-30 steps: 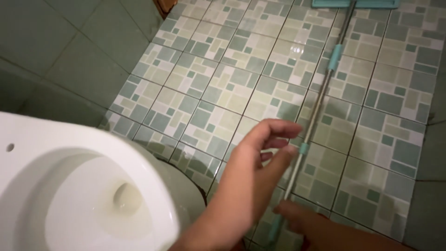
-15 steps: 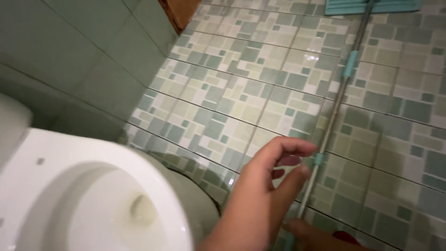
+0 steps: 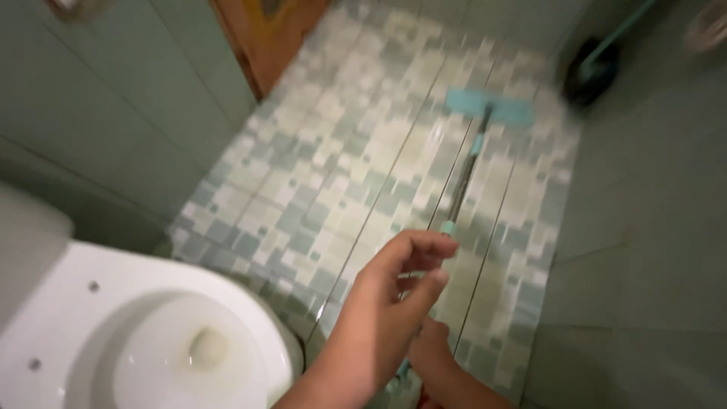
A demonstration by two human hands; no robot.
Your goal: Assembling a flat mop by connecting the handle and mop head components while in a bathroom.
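**Flat mop stretched across a tiled bathroom floor, both hands low on its handle**

A white toilet bowl (image 3: 151, 341) with its seat off fills the lower left, close beside the person's left forearm. Pale green wall tiles (image 3: 129, 98) run up the left side, and a brown wooden door edge (image 3: 265, 38) stands at the far left corner of the floor. The floor (image 3: 341, 167) is a mosaic of small green, grey and cream squares, blurred by camera motion. In the far right corner a dark round object (image 3: 591, 72) with a teal stick rising from it sits against the wall; the blur hides what it is.

The flat mop's teal head (image 3: 488, 106) lies flat on the floor well away from the person, near that far corner, and its metal handle (image 3: 463, 178) runs back toward the hands.

The left hand (image 3: 394, 303) is half open, fingers curled loosely with thumb and forefinger apart; its fingertips reach the handle by a teal collar, but whether they grip it cannot be told. The right hand (image 3: 428, 348) sits just below and partly behind it, wrapped round the handle's lower end
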